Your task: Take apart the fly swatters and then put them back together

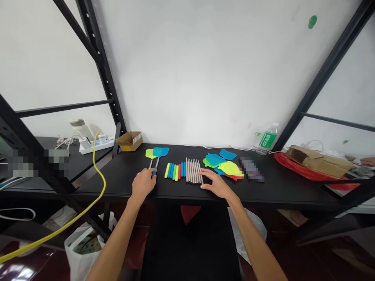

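Note:
My left hand [143,183] is closed round the blue grip of an assembled blue fly swatter [160,153], which lies on the black table [278,187] beside a yellow-green swatter [150,154]. My right hand [215,183] lies flat with fingers spread, its fingertips touching the near ends of a row of several metal rods [193,170]. Between the hands lies a row of several coloured handle grips [175,171]. To the right of the rods is a pile of blue, yellow and red swatter heads [224,164].
A small cardboard box [130,141] and a water bottle [267,139] stand at the table's back. A red bag with brown parcels [313,164] lies at the right. A yellow cable [98,168], a power strip [96,145] and black shelf posts [102,70] are on the left.

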{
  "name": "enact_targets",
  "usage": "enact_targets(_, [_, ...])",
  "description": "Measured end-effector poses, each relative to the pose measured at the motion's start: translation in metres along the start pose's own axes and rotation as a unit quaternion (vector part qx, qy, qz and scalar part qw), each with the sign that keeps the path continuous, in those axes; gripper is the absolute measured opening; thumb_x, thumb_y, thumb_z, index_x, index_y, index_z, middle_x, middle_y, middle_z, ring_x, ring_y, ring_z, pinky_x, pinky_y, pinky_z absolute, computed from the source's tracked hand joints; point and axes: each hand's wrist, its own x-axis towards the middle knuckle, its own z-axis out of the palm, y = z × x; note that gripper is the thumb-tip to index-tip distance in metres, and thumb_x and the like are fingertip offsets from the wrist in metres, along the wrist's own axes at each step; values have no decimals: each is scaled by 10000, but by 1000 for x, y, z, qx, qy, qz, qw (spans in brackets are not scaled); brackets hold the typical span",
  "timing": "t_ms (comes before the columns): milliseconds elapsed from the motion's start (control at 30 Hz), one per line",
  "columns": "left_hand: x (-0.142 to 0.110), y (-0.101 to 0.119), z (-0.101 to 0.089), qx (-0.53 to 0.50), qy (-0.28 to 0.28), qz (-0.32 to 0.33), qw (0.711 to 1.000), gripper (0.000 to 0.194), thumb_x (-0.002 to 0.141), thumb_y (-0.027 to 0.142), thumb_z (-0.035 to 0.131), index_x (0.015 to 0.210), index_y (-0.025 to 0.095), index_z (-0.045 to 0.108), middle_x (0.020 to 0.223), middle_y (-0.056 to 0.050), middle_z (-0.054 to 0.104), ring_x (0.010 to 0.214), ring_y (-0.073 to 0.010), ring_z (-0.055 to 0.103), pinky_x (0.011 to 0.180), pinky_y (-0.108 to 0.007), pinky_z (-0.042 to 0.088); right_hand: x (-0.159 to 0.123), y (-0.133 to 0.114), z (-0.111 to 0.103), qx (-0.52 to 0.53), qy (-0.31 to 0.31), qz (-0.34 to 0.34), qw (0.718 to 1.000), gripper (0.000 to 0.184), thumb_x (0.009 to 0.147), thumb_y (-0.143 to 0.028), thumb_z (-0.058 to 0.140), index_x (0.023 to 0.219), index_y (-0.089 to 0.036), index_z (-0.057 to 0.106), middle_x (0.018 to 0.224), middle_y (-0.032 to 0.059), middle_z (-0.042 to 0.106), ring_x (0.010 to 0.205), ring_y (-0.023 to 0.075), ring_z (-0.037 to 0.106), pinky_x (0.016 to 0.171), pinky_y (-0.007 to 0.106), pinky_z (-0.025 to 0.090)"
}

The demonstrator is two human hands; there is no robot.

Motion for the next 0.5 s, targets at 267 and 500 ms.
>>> enact_targets(267, [-2,3,-3,-5,-5,-2,1000,387,917,294,480,1254,252,666,1158,-85,680,1031,-280,642,789,-321,501,6,8,10,-13,47,-4,999,441,848,-285,712,1285,-317,659,1415,64,557,1324,270,505,1116,474,410])
enact_targets(500, [0,2,-1,-4,-5,5,1000,385,923,291,476,1254,239,666,1112,-94,687,1001,-278,657,760,-322,511,7,-15,15,-79,17,35,996,663,823,-467,745,1432,-335,519,1567,82,376,1438,314,354,1156,499,334])
